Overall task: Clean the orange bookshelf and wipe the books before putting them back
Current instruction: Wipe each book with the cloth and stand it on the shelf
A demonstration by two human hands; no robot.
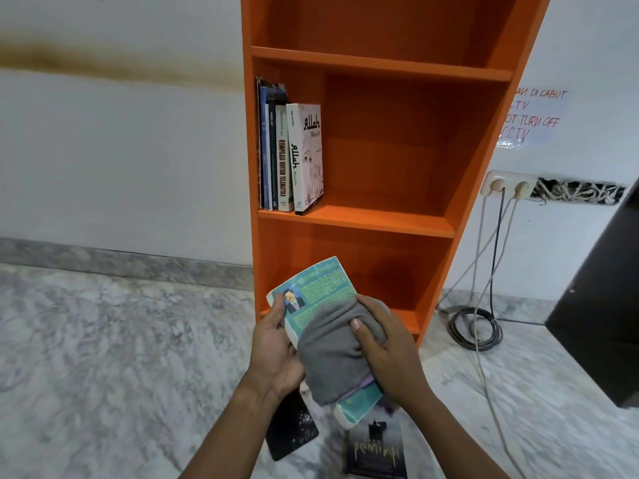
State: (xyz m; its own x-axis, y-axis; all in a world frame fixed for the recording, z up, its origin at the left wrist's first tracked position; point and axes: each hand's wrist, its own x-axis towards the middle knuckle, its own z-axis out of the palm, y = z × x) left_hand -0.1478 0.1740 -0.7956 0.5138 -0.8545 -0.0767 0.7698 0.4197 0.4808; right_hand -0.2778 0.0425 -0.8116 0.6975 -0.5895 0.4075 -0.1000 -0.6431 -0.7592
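Teal book [316, 288] gripped by left hand [276, 347]; right hand [383, 347] presses grey cloth [332, 357] onto it.

The left hand [276, 347] grips a teal paperback book [318, 285] while the right hand [383, 344] presses a grey cloth [332, 361] onto it.

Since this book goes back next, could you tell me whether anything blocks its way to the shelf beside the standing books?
Nothing visible does: the shelf lies bare right of the standing books, above the teal book.
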